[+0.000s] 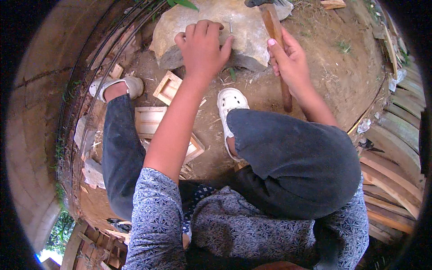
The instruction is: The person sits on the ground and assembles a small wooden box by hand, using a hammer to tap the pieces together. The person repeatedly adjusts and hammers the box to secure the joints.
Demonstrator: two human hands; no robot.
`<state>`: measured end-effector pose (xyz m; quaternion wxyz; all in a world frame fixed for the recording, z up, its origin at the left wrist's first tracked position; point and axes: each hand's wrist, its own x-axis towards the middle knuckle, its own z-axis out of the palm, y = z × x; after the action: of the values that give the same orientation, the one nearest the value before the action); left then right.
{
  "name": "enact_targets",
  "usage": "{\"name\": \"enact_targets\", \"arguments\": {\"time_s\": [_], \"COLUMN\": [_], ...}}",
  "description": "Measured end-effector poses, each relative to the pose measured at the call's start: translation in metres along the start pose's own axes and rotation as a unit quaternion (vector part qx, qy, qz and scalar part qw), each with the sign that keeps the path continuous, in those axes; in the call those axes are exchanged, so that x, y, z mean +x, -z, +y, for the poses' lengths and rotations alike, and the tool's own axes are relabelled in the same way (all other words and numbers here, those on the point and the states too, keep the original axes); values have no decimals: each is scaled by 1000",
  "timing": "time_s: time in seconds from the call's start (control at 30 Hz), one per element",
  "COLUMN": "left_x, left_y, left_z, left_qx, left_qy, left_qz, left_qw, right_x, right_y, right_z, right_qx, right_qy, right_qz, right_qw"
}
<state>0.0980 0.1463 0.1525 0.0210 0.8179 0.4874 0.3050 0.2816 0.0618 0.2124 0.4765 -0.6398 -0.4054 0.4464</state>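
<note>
My left hand rests on a large pale stone, its fingers bent over and its thumb held apart, with no object visible in it. Just right of those fingers is a small thin metal nail on the stone. My right hand is wrapped around the wooden handle of a hammer, at the stone's right side. The hammer's dark head is at the top edge of the picture, and its handle end points down toward my knee.
Small wooden frames lie on the dirt between my legs, among wood chips. Stacked wooden planks stand at the right. Dark cables run along the left, beside a concrete wall. My white shoe is just below the stone.
</note>
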Motion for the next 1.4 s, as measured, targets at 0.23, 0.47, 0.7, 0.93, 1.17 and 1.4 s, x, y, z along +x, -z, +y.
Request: {"name": "enact_targets", "arguments": {"time_s": [0.23, 0.47, 0.7, 0.93, 1.17, 1.4], "left_x": [9, 21, 19, 19, 20, 20], "left_y": [-5, -34, -7, 9, -17, -33], "left_z": [2, -18, -74, -87, -96, -76], "left_qx": [8, 54, 2, -53, 19, 18], "left_qy": [19, -28, -44, 10, -154, -149], "left_qz": [-3, -115, -35, -57, -25, -52], "left_qw": [1000, 991, 998, 997, 988, 987], "right_x": [1, -1, -9, -16, -22, -38], "right_y": [-3, 0, -28, -39, -38, -19], "right_z": [5, 21, 11, 9, 10, 13], "right_qx": [8, -160, 10, -12, -39, -43], "right_qy": [8, 146, 146, 136, 132, 103], "right_qz": [-6, 25, 27, 24, 13, 30], "right_qw": [1000, 976, 989, 990, 990, 993]}}
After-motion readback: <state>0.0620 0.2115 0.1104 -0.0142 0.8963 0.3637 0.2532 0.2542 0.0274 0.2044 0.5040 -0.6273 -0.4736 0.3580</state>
